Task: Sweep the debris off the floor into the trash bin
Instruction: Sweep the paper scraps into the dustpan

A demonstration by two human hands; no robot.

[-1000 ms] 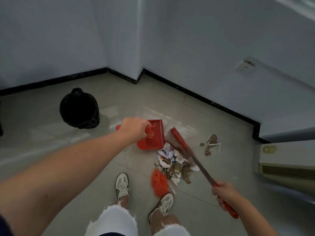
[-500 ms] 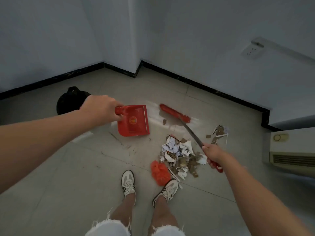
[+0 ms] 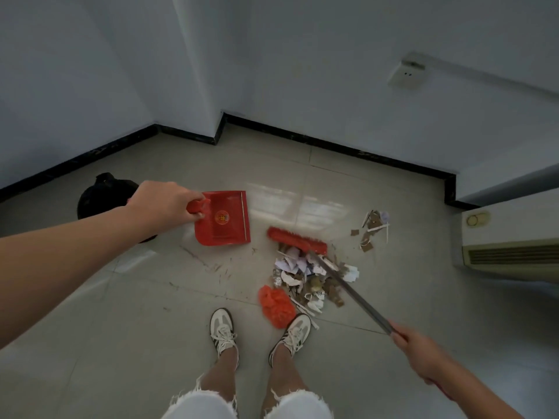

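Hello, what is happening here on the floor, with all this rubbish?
A person is sweeping up. The left hand holds a red dustpan by its handle; the pan looks empty. The right hand holds a broom, whose red head sits at the far edge of the main debris pile. A smaller scatter of scraps lies apart. The black trash bin waits behind the left arm.
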